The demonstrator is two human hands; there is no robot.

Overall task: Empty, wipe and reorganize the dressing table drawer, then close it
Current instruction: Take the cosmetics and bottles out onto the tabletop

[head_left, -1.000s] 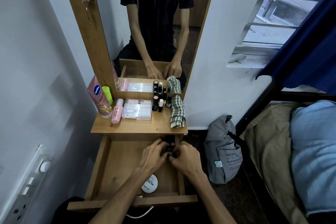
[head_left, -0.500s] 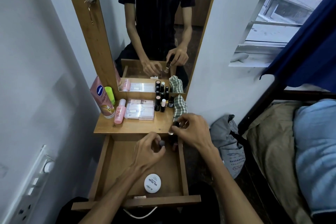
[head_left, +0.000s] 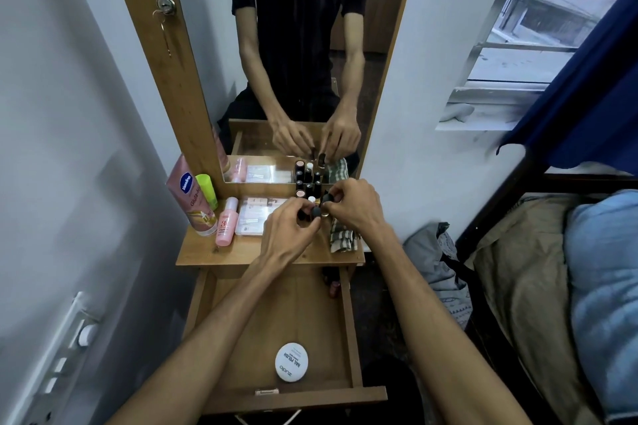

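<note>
1. above the dressing table top, both hands meet just in front of a cluster of small dark bottles standing by the mirror.
2. the left hand has its fingers curled and pinches a small dark-capped bottle at the fingertips.
3. the right hand has its fingers curled too and pinches another small dark bottle; the two bottles are nearly touching.
4. the drawer is pulled open below the top, under the forearms.
5. inside the drawer a round white nail polish remover tub lies near the front edge, and a couple of small bottles sit in the far right corner, partly in shadow.
6. on the table top stand a pink vaseline tube, a green bottle behind it and a small pink bottle, all at the left.
7. clear flat packets lie in the middle, just beside the left hand.
8. a checked cloth lies at the right edge, partly under the right wrist.
9. a grey bag rests on the floor to the right of the table.
</note>
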